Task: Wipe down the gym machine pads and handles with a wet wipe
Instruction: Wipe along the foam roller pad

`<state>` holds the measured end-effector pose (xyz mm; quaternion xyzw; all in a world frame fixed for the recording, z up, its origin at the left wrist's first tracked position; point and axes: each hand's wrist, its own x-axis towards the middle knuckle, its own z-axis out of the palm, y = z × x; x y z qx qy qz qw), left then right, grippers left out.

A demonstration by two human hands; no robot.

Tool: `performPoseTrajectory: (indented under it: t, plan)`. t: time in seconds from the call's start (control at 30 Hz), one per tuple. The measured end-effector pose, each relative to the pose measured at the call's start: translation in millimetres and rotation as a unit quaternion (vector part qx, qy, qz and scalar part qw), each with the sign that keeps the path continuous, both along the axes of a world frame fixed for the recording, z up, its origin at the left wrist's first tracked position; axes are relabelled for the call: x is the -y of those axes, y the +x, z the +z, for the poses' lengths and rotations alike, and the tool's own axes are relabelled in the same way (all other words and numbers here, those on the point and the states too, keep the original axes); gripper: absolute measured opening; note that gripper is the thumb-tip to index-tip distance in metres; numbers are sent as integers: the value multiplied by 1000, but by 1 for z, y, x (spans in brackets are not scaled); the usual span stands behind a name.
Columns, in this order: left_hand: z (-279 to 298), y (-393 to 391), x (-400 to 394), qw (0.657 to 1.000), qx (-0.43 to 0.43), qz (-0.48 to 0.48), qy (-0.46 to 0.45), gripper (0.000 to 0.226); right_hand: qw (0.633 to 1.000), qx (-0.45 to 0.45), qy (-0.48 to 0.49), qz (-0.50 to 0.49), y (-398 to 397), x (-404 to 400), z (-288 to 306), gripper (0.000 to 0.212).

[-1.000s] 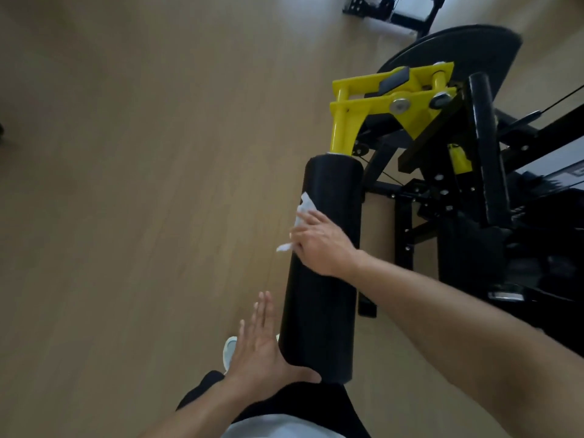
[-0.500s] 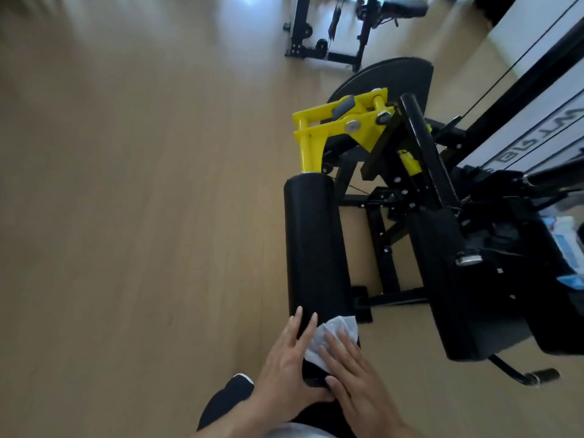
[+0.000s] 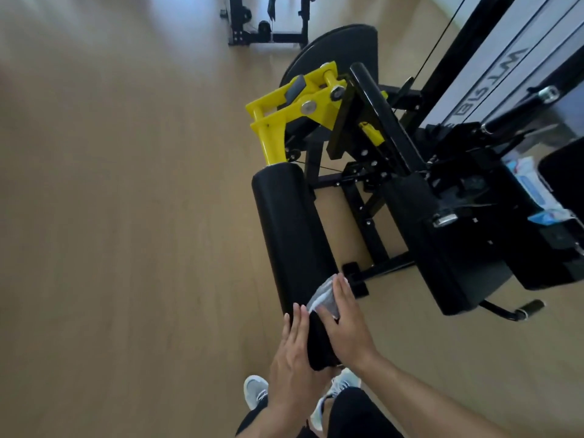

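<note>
The long black cylindrical foam roller pad (image 3: 292, 235) runs from the yellow painted steel lever arm (image 3: 284, 115) at its far end down to the person's hands at its near end. Both hands sit on the near end of this pad.

The left hand (image 3: 292, 365) lies flat against the left side of the pad. Its fingers (image 3: 298, 320) are straight and held close together, pointing away from the person, and they hold nothing. The palm touches the pad's near end.

The right hand (image 3: 346, 324) lies on the top right side of the pad. Its fingers (image 3: 343, 287) are extended and together, and they press the crumpled white wet wipe (image 3: 322, 295) against the pad surface. The wipe shows at the left of the fingers and partly beneath the palm. Whether the thumb pinches the wipe cannot be told.

Right of the roller pad stands the black steel machine frame (image 3: 369, 216), with a black upholstered seat pad (image 3: 455, 248) beyond it. A blue and white wipe packet (image 3: 534, 188) lies at the far right, on the machine. The light wooden floor (image 3: 126, 216) fills the left. Two grey and white trainers (image 3: 256, 395) show at the near edge, beside the hands.
</note>
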<state>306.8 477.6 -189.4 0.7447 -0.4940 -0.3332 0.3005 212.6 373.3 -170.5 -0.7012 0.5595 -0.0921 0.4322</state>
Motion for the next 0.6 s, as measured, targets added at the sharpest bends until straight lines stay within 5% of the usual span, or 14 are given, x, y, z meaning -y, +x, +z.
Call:
performPoseTrajectory:
  t: [0.2, 0.5, 0.6]
  plan:
    - [-11, 0, -1, 999, 9, 37, -17, 133, 998, -2, 56, -3, 39, 62, 13, 69]
    - [-6, 0, 1, 999, -8, 30, 45, 143, 979, -48, -92, 173, 5, 24, 12, 61]
    - [-6, -1, -8, 998, -33, 38, 28, 130, 963, -78, -111, 234, -27, -15, 15, 63]
